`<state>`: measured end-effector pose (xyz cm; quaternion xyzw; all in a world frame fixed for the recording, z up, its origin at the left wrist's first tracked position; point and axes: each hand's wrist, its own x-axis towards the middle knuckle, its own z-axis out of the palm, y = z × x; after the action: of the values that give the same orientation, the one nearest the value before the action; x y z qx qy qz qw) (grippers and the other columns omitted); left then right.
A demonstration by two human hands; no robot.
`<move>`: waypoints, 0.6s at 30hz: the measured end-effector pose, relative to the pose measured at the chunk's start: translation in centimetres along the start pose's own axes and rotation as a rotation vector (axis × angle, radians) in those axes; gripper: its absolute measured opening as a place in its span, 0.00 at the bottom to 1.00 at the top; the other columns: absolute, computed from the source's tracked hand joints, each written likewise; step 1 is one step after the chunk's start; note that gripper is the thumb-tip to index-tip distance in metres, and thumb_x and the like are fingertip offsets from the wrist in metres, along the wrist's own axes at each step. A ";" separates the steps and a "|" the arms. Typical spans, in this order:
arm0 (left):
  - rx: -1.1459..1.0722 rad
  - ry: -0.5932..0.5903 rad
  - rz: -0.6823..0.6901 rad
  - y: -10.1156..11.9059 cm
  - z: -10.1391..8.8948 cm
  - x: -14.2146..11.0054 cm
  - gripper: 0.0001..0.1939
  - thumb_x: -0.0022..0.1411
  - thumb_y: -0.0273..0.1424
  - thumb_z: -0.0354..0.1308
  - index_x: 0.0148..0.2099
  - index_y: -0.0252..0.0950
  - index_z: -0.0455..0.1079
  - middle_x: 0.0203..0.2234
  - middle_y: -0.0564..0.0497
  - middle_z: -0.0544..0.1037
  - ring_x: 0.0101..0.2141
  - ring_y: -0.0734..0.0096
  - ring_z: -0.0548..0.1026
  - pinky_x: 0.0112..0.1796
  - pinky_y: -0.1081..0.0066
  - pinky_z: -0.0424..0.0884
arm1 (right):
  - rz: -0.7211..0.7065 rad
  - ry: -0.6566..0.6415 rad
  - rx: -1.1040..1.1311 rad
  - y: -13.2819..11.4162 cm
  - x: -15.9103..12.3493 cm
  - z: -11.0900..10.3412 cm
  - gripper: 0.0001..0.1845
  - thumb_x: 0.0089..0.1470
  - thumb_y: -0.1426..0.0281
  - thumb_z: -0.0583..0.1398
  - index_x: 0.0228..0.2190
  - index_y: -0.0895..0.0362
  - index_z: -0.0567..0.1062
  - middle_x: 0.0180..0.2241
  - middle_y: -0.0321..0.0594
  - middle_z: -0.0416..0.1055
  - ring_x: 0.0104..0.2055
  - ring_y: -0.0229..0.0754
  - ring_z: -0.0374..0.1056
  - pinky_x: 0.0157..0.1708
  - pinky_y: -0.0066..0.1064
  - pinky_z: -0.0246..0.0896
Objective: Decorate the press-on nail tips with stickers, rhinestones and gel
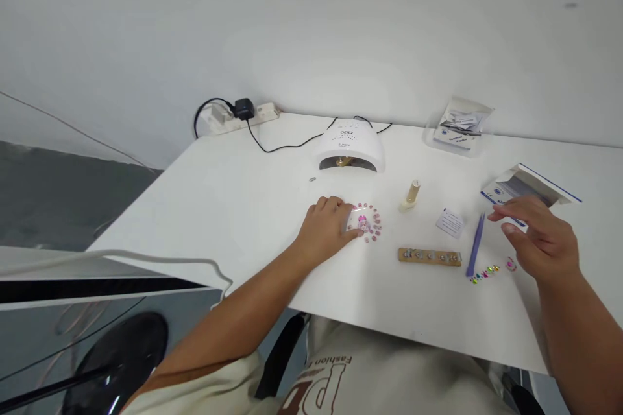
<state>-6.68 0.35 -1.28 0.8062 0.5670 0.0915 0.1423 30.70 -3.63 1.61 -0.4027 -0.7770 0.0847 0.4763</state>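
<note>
The clear disc (363, 225) lay midway between the desk's (243, 207) front and back edges, direction and long axis unclear. The left hand's (325, 225) parted thumb and forefinger touched it, whether gripping I couldn't tell; the empty right hand (548, 240) hung half open by a box (506, 190). A back-edge tray (467, 152) held packets (462, 120).

A clear piece (357, 214) has a bright pink motif (362, 223) at its middle, with small pink bits (376, 215) ringed about from eleven to six o'clock. Toward its three o'clock lie slim purple tweezers (476, 246), tips pointing between twelve and one.
</note>
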 end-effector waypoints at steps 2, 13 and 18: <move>-0.034 0.012 0.000 -0.3 -0.2 0.0 0.27 0.58 0.45 0.61 0.57 0.40 0.66 0.49 0.44 0.71 0.51 0.52 0.66 0.52 0.53 0.65 | 0.014 -0.026 0.008 0.1 0.0 0.2 0.25 0.54 0.77 0.59 0.51 0.43 0.74 0.31 0.38 0.75 0.34 0.48 0.69 0.36 0.46 0.62; -0.100 0.166 -0.319 -1.4 -1.5 5.8 0.23 0.64 0.41 0.51 0.58 0.37 0.65 0.51 0.42 0.73 0.42 0.56 0.75 0.42 0.60 0.71 | 0.080 -0.094 -0.001 0.1 -0.2 0.4 0.20 0.56 0.73 0.59 0.49 0.45 0.74 0.31 0.38 0.75 0.34 0.46 0.70 0.34 0.43 0.65; -0.072 0.184 -0.485 -1.5 -0.9 8.9 0.20 0.64 0.43 0.51 0.51 0.36 0.70 0.38 0.41 0.79 0.38 0.52 0.77 0.36 0.61 0.70 | 0.011 -0.132 -0.014 -0.1 -0.2 0.8 0.22 0.55 0.76 0.59 0.51 0.47 0.72 0.32 0.39 0.75 0.33 0.45 0.69 0.35 0.43 0.65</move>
<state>-5.21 9.30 -1.07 0.6293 0.7506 0.1477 0.1367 30.07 -3.70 1.12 -0.4038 -0.8051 0.1084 0.4208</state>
